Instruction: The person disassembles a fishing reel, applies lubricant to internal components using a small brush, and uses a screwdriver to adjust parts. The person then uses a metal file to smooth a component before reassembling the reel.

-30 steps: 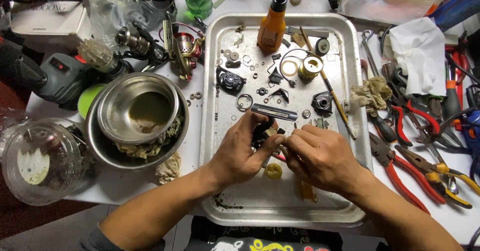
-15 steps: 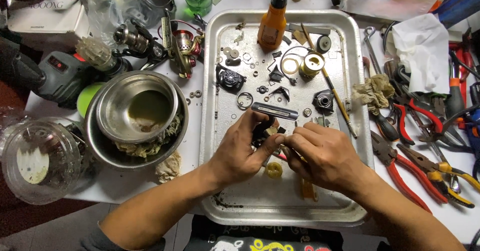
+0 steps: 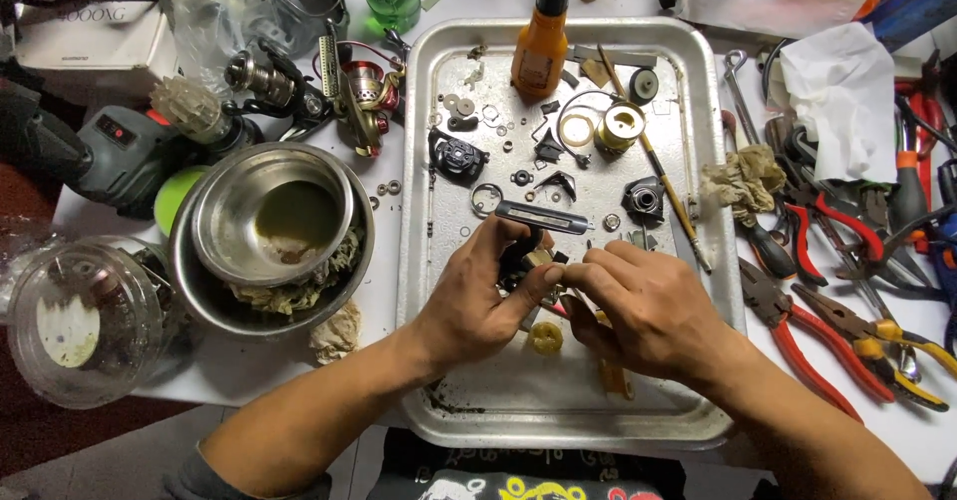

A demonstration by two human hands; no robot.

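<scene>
step: fitting small dark part [image 3: 520,261] over metal tray [image 3: 429,360] | left hand [image 3: 478,296] pinches it | right hand [image 3: 638,306] fingertips closed on it | next: fine alignment

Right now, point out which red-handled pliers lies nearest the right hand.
The red-handled pliers just right of the tray, beside the right hand; the others lie farther right.

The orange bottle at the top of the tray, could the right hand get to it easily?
Probably yes, once it lets go. The right hand is pinching a small dark part together with the left hand. Between it and the orange bottle lie only low, loose bits on the metal tray.
</scene>
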